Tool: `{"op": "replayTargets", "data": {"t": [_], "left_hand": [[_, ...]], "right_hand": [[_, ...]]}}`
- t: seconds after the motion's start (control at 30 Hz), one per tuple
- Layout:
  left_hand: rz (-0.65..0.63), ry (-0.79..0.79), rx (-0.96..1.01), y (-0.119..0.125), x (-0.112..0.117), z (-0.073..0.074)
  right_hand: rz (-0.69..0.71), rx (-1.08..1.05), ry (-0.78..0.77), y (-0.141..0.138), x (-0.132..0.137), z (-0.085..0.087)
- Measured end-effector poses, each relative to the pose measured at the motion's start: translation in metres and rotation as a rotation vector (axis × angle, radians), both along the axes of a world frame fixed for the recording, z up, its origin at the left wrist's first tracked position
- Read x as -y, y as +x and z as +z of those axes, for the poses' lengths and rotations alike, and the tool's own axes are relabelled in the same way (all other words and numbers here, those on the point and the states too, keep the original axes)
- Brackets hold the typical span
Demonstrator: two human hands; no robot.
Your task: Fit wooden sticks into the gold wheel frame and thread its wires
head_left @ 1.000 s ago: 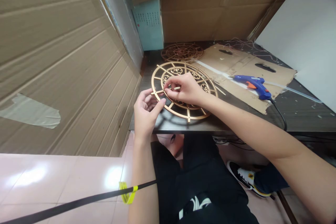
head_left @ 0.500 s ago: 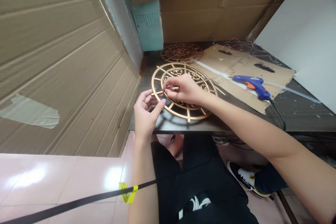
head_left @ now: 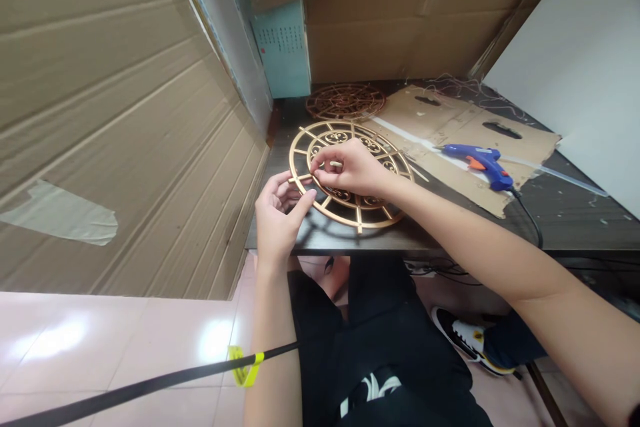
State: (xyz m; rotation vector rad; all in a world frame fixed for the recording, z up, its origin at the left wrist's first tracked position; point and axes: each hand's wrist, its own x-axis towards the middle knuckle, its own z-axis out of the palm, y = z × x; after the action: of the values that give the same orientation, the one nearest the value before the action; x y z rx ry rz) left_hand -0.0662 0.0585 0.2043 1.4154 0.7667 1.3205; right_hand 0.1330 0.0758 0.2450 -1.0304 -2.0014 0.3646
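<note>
A round gold openwork panel (head_left: 350,221), with spokes and scrollwork in its inner ring, lies over the dark table near the front edge. At its left rim my left hand (head_left: 280,207) is closed, thumb on top and fingers curled by a spoke end. My right hand (head_left: 357,170) reaches over the panel, thumb and forefinger pinched together at the inner ring beside that spoke. A small pale stick-like piece (head_left: 336,164) shows in the curl of my right fingers. What the pinching fingertips hold, if anything, is hidden.
A darker round openwork panel (head_left: 345,101) lies behind. At right a blue glue gun (head_left: 480,161) rests on a cardboard sheet (head_left: 450,123), its cord running off the front. Cardboard walls (head_left: 150,120) stand left and back; a white panel (head_left: 580,60) leans at right.
Both hands keep almost the same place on the gold panel. Only a very slight shift of the right fingers and of the camera view shows.
</note>
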Motion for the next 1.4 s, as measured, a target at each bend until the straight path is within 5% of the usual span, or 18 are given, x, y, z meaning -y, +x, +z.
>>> {"op": "replayTargets", "data": {"t": [0.67,1.4], "left_hand": [[0.026,0.018,0.021,0.001,0.003,0.003],[0.008,0.014,0.034,0.001,0.002,0.002]], "right_hand": [[-0.223,0.029,0.053,-0.015,0.011,-0.006],[-0.11,-0.014,-0.035,-0.007,0.009,0.004]]}}
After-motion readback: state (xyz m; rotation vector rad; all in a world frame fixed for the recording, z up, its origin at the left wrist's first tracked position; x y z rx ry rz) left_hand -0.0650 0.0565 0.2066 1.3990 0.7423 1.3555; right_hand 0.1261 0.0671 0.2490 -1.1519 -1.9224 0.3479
